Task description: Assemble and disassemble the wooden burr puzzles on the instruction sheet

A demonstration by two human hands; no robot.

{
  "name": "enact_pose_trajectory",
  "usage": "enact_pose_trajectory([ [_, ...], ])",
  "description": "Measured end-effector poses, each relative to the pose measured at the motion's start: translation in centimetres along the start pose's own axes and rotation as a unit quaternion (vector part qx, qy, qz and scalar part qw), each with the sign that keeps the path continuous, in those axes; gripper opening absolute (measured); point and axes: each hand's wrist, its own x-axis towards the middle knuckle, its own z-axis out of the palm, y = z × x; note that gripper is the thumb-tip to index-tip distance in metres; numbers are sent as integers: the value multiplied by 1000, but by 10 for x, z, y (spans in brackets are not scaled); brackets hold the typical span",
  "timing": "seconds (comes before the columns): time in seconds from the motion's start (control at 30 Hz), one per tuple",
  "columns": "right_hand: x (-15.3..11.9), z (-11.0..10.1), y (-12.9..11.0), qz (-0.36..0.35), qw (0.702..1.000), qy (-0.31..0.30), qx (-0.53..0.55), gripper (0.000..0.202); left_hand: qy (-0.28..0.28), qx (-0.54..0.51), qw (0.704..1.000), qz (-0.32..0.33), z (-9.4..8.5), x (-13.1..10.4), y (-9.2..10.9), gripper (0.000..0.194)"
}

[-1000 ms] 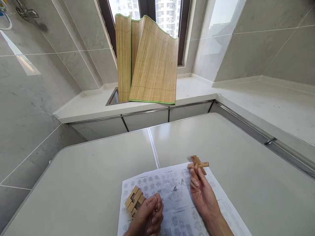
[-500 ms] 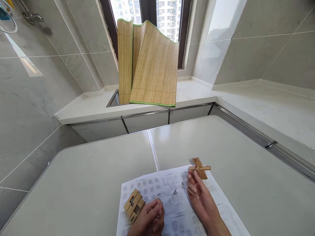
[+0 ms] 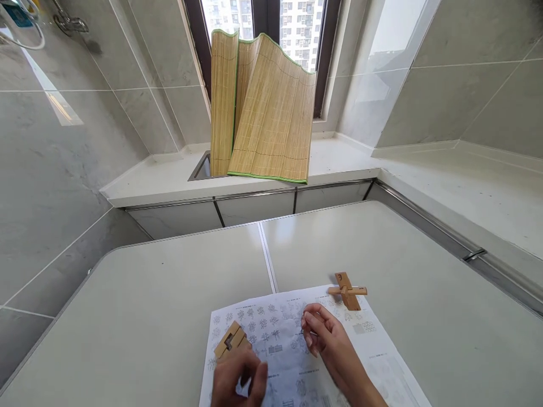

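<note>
My left hand [image 3: 240, 376] is low over the paper, slightly blurred, its fingers bent with a gap by the thumb. It partly covers a flat group of notched wooden puzzle blocks [image 3: 231, 337] and overlaps their near edge; whether it touches them I cannot tell. Above the middle of the printed sheet [image 3: 292, 362], my right hand [image 3: 333, 350] is loosely curled, fingers apart, with no object visible in it. Beyond it, at the sheet's far right corner, lies a cross-shaped set of wooden puzzle pieces [image 3: 348, 291], apart from the hand.
The sheet lies on a pale table [image 3: 139, 322] with a seam [image 3: 267, 257]. Behind runs a white counter [image 3: 169, 182], where a bamboo mat [image 3: 271, 118] leans before the window, partly over a sink [image 3: 200, 168]. Tiled walls [image 3: 76, 169] stand at both sides.
My right hand has drawn back and left, away from the cross-shaped pieces. My left hand has shifted left and now hides more of the flat blocks. The view has shifted slightly.
</note>
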Motion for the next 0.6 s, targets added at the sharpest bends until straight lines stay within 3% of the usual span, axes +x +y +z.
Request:
enact_pose_trajectory([
  [0.07, 0, 0, 1, -2, 1000, 0, -3, 42, 33, 18, 999, 31, -9, 14, -1, 35],
  [0.17, 0, -1, 2, 0, 1000, -6, -7, 41, 33, 53, 998, -8, -24, 32, -6, 31],
  [0.27, -1, 0, 2, 2, 1000, -10, -11, 41, 4, 78, 997, -22, -39, 40, -17, 27],
  [0.33, -1, 0, 2, 4, 1000, -10, -11, 42, -61, 76, 995, 0, -48, 41, -27, 16],
  [0.37, -1, 0, 2, 4, 1000, -9, -11, 42, -107, 72, 992, 11, -52, 41, -32, 20],
  [0.47, 0, 0, 3, 2, 1000, -11, -11, 41, -226, 69, 970, 50, -61, 41, -42, 65],
  [0.53, 1, -1, 4, 0, 1000, -12, -12, 41, -266, 81, 959, 62, -62, 41, -43, 81],
  [0.6, 1, -2, 5, 2, 1000, -13, -16, 41, -286, 102, 951, 68, -60, 42, -42, 82],
])
